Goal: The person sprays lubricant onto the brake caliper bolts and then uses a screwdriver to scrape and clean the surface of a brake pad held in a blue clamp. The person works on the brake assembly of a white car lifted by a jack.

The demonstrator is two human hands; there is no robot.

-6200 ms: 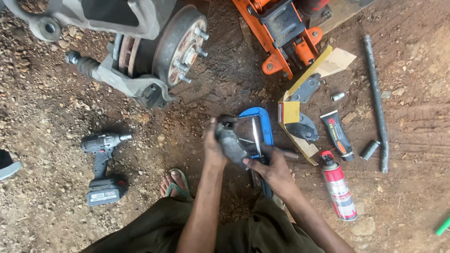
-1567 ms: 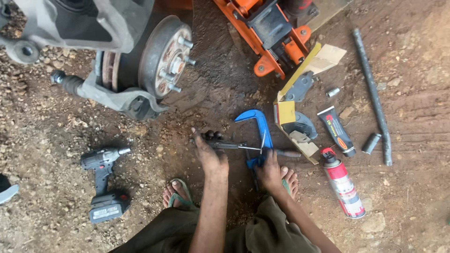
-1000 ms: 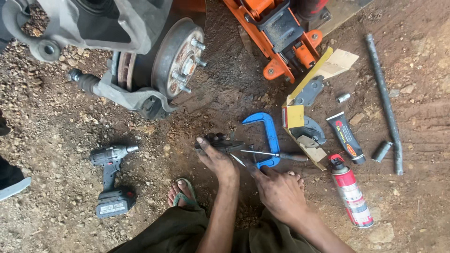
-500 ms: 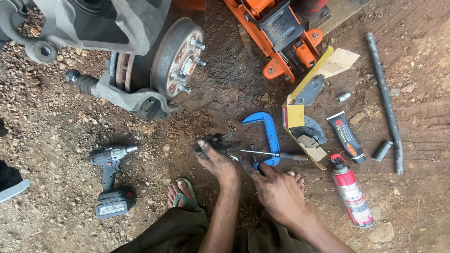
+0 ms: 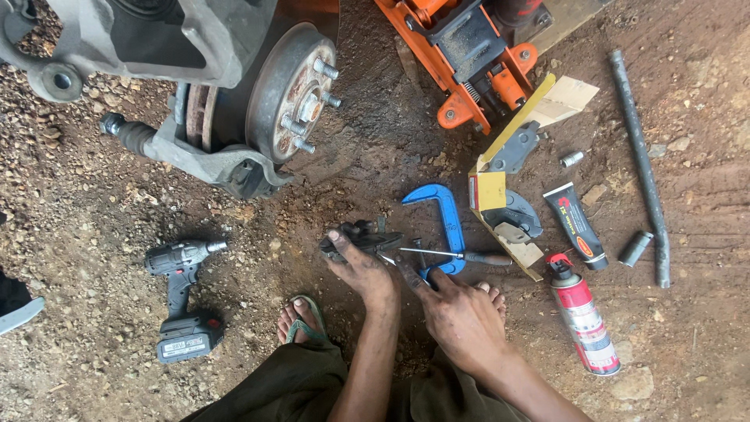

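My left hand [image 5: 361, 270] rests low on the dirt, fingers closed over a dark, greasy brake caliper part [image 5: 361, 236]. To its right lies a blue C-clamp [image 5: 447, 223], with a thin screwdriver [image 5: 457, 255] lying across its lower end. My right hand [image 5: 462, 314] is spread beside them, fingertips reaching to the lower jaw of the clamp and the screwdriver shaft, holding nothing. Both hands are dirty with grease.
A brake disc and wheel hub [image 5: 291, 92] hang at top left, an orange floor jack [image 5: 467, 56] at top centre. A cordless impact driver [image 5: 183, 291] lies left. Right: yellow box with brake pads [image 5: 506, 205], grease tube [image 5: 574, 227], red spray can [image 5: 583, 325], socket [image 5: 634, 248], metal bar [image 5: 642, 166]. Sandalled foot [image 5: 301, 316].
Earlier both hands held the caliper part and clamp together off the ground. Now the clamp and screwdriver lie on the dirt, and my right hand has drawn back slightly.
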